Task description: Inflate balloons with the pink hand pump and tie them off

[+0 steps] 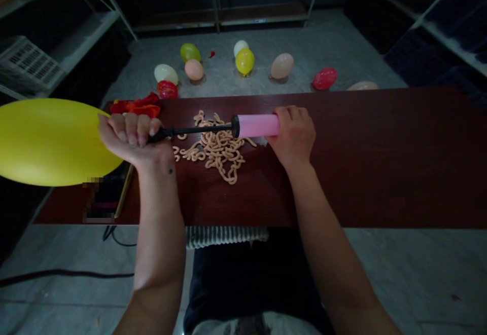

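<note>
Pump lies level between my two hands, balloon off its left end.

My left hand (131, 140) is closed tight around the neck of the yellow balloon (49, 141) and the pump's black nozzle end, with the balloon bulging out past the table's (380, 162) left edge. My right hand (292, 132) is wrapped around the far end of the pink pump (255, 125), whose long axis runs left to right, parallel to the table's near edge, above a heap of limp peach balloons (215, 148). The black rod (198, 130) shows drawn out between barrel and nozzle. Red balloons (139, 105) lie at the far left corner.
</note>
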The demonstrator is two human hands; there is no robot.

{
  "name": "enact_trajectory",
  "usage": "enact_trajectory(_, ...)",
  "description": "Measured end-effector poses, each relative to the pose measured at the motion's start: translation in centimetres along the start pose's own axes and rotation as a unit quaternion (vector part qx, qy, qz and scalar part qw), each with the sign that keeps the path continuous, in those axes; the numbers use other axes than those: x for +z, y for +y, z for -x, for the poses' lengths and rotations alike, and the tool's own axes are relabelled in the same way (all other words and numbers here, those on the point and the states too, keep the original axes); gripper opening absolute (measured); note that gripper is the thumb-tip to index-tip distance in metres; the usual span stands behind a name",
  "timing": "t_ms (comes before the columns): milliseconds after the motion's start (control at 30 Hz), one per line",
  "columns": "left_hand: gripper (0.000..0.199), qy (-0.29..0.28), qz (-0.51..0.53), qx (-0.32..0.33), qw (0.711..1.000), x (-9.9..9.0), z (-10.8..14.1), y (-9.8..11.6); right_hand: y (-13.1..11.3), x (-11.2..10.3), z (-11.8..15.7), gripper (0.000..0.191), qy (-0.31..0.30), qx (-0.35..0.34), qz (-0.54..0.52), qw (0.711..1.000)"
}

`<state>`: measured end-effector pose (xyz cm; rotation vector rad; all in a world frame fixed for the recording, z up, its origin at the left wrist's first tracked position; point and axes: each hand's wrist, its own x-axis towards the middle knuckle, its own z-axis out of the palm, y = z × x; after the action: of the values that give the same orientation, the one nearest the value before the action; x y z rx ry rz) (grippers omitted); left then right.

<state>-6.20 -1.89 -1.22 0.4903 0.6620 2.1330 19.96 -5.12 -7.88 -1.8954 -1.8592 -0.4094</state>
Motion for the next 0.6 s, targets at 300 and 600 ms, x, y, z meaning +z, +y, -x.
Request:
enact_trajectory(300,0.046,-0.06,0.003,-0.041,0.997,-0.4,0.8,-1.0,-1.9,-0.4,0.4,0.021,-0.003,-0.052,-0.01,0.999)
enact_trajectory(600,0.055,-0.032,-0.031,-0.093,0.995,1.2,3.8,-2.6,-3.8,1.0,1.0,0.032,-0.004,-0.132,-0.07,0.989)
